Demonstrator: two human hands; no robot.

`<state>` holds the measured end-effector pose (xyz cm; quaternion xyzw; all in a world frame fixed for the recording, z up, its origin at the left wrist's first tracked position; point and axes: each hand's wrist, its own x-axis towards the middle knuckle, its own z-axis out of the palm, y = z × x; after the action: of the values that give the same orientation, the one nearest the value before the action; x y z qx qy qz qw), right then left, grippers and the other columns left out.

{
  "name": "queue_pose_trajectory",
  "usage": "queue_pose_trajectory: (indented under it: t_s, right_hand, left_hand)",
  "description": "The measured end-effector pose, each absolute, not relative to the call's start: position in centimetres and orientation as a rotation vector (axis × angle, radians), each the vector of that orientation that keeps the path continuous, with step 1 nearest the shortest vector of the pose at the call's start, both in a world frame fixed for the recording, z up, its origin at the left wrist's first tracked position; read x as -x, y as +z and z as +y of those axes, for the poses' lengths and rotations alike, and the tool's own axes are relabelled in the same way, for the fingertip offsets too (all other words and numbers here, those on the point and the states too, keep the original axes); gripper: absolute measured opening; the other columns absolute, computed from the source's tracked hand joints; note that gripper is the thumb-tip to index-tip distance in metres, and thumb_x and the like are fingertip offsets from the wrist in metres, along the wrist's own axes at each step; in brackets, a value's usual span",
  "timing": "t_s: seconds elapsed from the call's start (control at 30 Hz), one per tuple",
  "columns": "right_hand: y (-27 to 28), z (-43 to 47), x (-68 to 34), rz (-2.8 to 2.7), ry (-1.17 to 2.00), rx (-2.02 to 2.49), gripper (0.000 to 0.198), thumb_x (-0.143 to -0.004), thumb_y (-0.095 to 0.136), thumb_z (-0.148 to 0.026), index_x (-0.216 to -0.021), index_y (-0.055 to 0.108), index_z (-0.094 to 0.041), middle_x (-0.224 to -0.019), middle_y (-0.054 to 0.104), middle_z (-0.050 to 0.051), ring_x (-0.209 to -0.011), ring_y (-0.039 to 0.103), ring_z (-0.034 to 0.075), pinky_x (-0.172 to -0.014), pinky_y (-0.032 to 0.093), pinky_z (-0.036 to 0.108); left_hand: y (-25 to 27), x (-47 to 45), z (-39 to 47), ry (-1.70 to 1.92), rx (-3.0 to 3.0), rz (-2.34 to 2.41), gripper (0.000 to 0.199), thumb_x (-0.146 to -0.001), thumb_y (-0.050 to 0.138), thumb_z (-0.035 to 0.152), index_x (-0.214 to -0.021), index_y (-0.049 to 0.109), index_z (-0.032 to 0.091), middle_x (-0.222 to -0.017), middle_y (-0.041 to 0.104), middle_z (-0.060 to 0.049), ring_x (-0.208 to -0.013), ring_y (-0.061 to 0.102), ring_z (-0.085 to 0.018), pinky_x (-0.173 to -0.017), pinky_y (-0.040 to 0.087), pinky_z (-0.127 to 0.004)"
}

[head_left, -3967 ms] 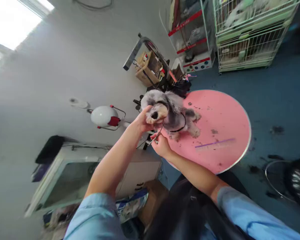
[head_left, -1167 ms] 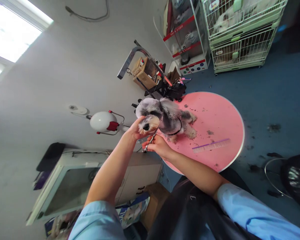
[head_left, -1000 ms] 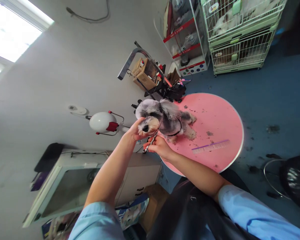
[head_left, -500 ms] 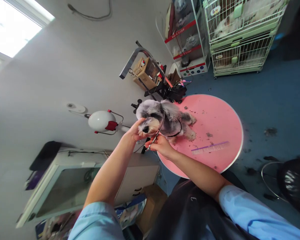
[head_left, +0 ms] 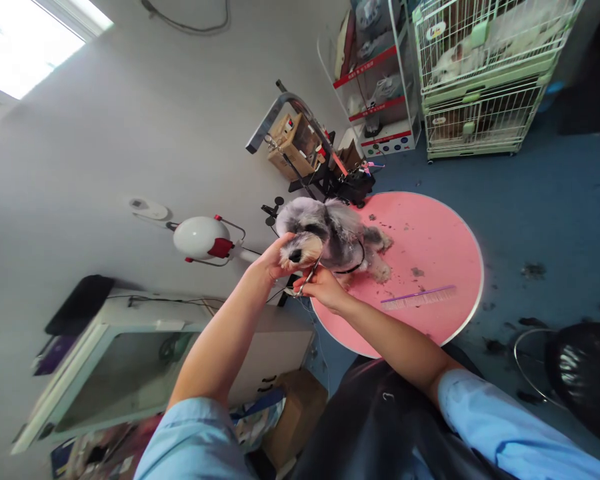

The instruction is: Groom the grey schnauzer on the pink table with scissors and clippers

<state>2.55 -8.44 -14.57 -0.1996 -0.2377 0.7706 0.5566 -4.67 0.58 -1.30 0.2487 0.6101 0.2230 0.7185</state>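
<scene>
A grey and white dog [head_left: 347, 233] sits on a round pink grooming table [head_left: 440, 247], its muzzle turned toward me. My left hand [head_left: 275, 259] is closed around the muzzle from the side and below; some fingers are hidden behind it. In my right hand [head_left: 323, 288] is a pair of scissors [head_left: 310, 275], gripped by the handles, with the blades against the fur at the side of the muzzle. A purple-backed comb [head_left: 420, 295] lies on the tabletop near my right forearm, among tufts of cut hair.
Behind the dog rises a grooming arm [head_left: 275, 120] with a hanging clip. Wire cages [head_left: 480, 100] holding animals stand at the back right. A black stool [head_left: 587, 373] is at the right, and a white cabinet [head_left: 145, 373] at the left. Cut hair litters the blue floor.
The scissor blades, which reached up along the dog's cheek, now look shorter and lie lower beside the muzzle. My left hand keeps its hold. The view has shifted slightly.
</scene>
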Motion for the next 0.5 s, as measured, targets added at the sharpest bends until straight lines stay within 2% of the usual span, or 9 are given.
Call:
queue_pose_trajectory:
  t_s: [0.13,0.23,0.3,0.37,0.4,0.5]
  right_hand:
    - [-18.5,-8.9,-2.1,-0.62,1.748,0.638,0.041,-0.067,0.078,-0.026,-0.097,0.05,-0.026,-0.095,0.077,0.0,-0.092,0.076,0.021,-0.078,0.058,0.033]
    - [-24.3,-10.2,-5.5,-1.164,1.553,1.146,0.02,-0.084,0.065,-0.034,-0.1,0.056,-0.025,-0.105,0.076,0.003,-0.102,0.074,0.02,-0.087,0.057,0.034]
    - [-28.3,-11.2,-10.2,-1.386,1.507,1.38,0.013,-0.089,0.061,-0.031,-0.097,0.065,-0.022,-0.095,0.076,0.008,-0.1,0.074,0.027,-0.088,0.056,0.04]
    - [-31.3,-12.1,-15.7,-1.67,1.377,1.689,0.013,-0.085,0.065,-0.025,-0.097,0.071,-0.022,-0.093,0.077,0.009,-0.105,0.073,0.031,-0.093,0.053,0.042]
    - [-32.3,-12.5,-18.3,-1.75,1.307,1.817,0.017,-0.081,0.068,-0.019,-0.097,0.072,-0.019,-0.096,0.078,0.014,-0.11,0.073,0.035,-0.096,0.05,0.046]
    - [-33.5,-13.4,-23.9,-1.986,1.134,2.102,0.034,-0.069,0.071,-0.007,-0.102,0.073,-0.012,-0.104,0.078,0.024,-0.112,0.073,0.042,-0.096,0.048,0.05]
  left_hand:
    - [-2.2,4.6,0.1,0.586,-0.612,1.299,0.04,-0.106,0.05,0.045,-0.104,0.072,0.012,-0.087,0.077,-0.013,-0.073,0.075,-0.025,-0.073,0.064,-0.038]
    - [-5.2,5.4,-1.7,0.757,-0.605,1.188,0.047,-0.104,0.051,0.057,-0.093,0.07,0.016,-0.08,0.076,-0.011,-0.074,0.074,-0.025,-0.07,0.061,-0.036]
    - [-8.6,5.8,-3.4,0.881,-0.557,1.229,0.037,-0.101,0.059,0.047,-0.081,0.067,0.017,-0.072,0.072,-0.008,-0.069,0.071,-0.021,-0.069,0.057,-0.031]
    - [-12.1,5.5,-4.9,1.03,-0.558,1.358,0.023,-0.091,0.07,0.029,-0.073,0.064,0.017,-0.06,0.064,-0.001,-0.055,0.06,-0.013,-0.06,0.049,-0.024]
    - [-13.5,5.1,-5.6,1.061,-0.564,1.342,0.021,-0.087,0.074,0.026,-0.071,0.064,0.016,-0.058,0.062,0.0,-0.054,0.058,-0.012,-0.059,0.046,-0.023]
    - [-15.3,3.1,-6.5,1.182,-0.668,1.217,0.017,-0.074,0.085,0.025,-0.076,0.072,0.014,-0.067,0.069,-0.002,-0.061,0.06,-0.012,-0.062,0.044,-0.022]
